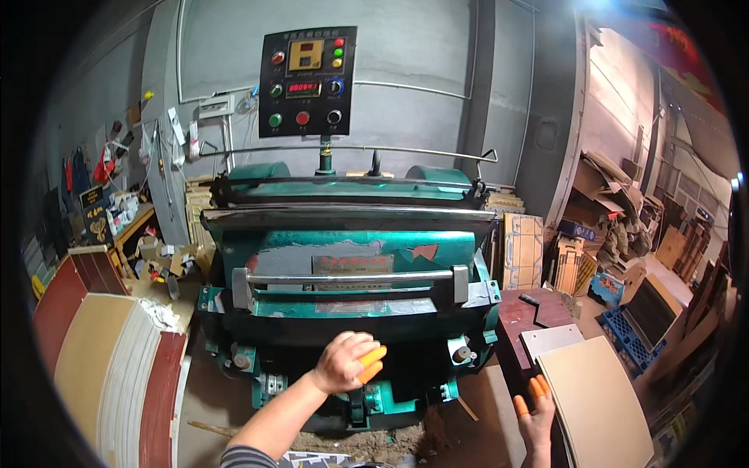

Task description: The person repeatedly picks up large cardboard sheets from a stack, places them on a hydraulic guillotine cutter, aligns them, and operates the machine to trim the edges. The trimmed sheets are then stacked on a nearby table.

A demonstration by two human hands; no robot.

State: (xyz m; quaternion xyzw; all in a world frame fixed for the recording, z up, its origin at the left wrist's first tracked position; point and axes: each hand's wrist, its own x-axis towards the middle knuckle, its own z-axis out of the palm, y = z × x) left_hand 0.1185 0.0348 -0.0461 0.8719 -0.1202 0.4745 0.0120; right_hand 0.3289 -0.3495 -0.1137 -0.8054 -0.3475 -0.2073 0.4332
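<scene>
My left hand [349, 363] is raised in front of the green machine [437, 253], its fingers curled together and orange covers on some of them. Nothing shows in its grasp. Beside the left edge of a stack of tan boards [597, 394], my right hand [538, 417] is held up with fingers apart, orange covers on the fingertips. Whether it touches the boards I cannot tell. The machine has a metal bar [351, 278] across its front and a dark opening below. Above it stands a black control panel [308, 82] with coloured buttons and a lit red display.
At the left stands a big stack of tan, white and dark red boards [90, 351]. A dark red table [538, 308] at the right bears a black crank handle [534, 310]. Blue pallets [632, 339] and cardboard pieces lie farther right. Debris [382, 444] covers the floor below the machine.
</scene>
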